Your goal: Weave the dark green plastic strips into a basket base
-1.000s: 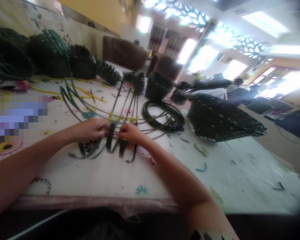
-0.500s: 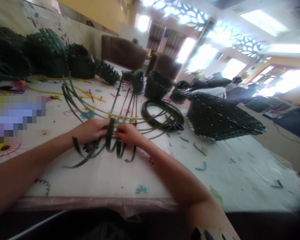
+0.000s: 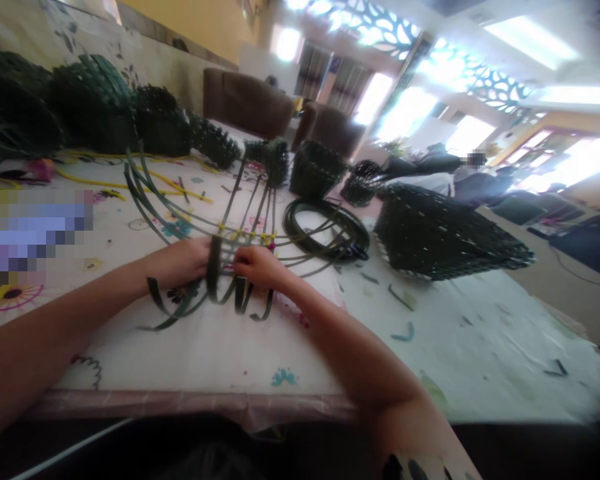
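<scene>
A flat weave of dark green strips [image 3: 240, 240], crossed by a thin yellow strand, lies on the flowered tablecloth [image 3: 205, 347]. My left hand [image 3: 183, 260] is closed on the strips at the weave's left side. My right hand [image 3: 257, 267] pinches strips at the weave's middle, a finger's width from the left hand. Loose strip ends curl toward me under both hands, and long ones fan away to the far left and right.
A coil of green strip [image 3: 327, 230] lies just past the weave. A large woven basket [image 3: 440, 243] lies on its side at right. Several smaller green baskets [image 3: 315, 173] line the far side. Yellow strands [image 3: 130, 183] and cut scraps [image 3: 403, 333] litter the cloth. People sit far behind.
Both hands stayed on the weave. The left hand slid a little behind an upright strip, and the loose strip ends near me shifted slightly.
</scene>
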Demonstrator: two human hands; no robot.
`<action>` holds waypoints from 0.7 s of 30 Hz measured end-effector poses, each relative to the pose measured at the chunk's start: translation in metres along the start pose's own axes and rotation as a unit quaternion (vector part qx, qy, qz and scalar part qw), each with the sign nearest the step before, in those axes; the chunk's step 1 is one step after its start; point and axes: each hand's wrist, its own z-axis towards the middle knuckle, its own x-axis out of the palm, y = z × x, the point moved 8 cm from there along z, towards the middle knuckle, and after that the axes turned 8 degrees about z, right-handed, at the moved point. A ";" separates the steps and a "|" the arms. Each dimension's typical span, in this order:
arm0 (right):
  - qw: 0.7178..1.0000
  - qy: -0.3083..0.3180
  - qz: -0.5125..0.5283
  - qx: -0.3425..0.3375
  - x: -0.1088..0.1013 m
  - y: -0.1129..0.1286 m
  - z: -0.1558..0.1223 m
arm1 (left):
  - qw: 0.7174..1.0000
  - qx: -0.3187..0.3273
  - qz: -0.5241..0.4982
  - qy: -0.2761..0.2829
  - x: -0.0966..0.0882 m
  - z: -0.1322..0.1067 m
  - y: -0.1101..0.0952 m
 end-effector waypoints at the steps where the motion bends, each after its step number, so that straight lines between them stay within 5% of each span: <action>1: 1.000 0.000 0.004 0.000 0.000 -0.001 0.000 | 1.000 -0.010 0.018 0.000 0.002 -0.001 0.002; 7: 1.000 -0.003 0.018 -0.010 -0.001 -0.004 0.003 | 0.991 -0.062 0.118 0.010 0.017 -0.003 0.009; 14: 1.000 0.002 0.018 -0.007 -0.001 -0.006 0.003 | 1.000 -0.017 0.004 0.010 0.004 0.000 0.000; 21: 1.000 0.010 0.023 -0.008 0.002 -0.003 0.001 | 0.997 -0.064 0.026 0.016 0.002 0.003 0.000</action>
